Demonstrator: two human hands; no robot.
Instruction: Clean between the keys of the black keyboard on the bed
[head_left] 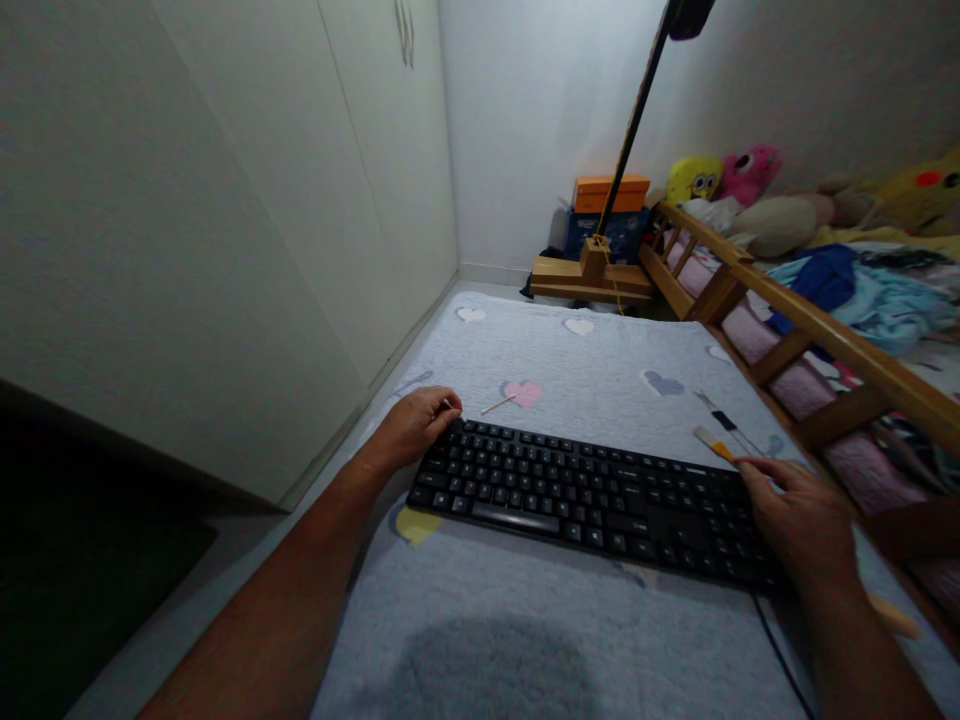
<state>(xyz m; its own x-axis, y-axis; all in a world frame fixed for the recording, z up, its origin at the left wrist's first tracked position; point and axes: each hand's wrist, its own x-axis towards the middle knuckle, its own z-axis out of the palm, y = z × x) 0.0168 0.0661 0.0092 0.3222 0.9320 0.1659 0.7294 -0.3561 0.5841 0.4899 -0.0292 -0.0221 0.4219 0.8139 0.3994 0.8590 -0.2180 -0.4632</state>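
A black full-size keyboard (555, 495) lies slightly tilted across the quilted cloth, its cable (780, 650) leaving the right-hand end. My left hand (420, 428) is closed at the keyboard's far left corner, fingers bent over the edge. At the opposite end, my right hand (802, 515) grips the right edge, thumb side toward the number keys. Just beyond its fingertips lies a flat brush (712, 443) with pale bristles and an orange part; my hand hides some of it. A cotton swab (497, 404) rests beyond the keyboard, near the pink heart print.
A thin metal tool with a black middle (724, 420) lies beyond the brush. White cabinet doors (360, 180) border the left side. A wooden bed rail (847, 340) runs along the right. A wooden stand (592, 275) with a black pole and boxes are at the back.
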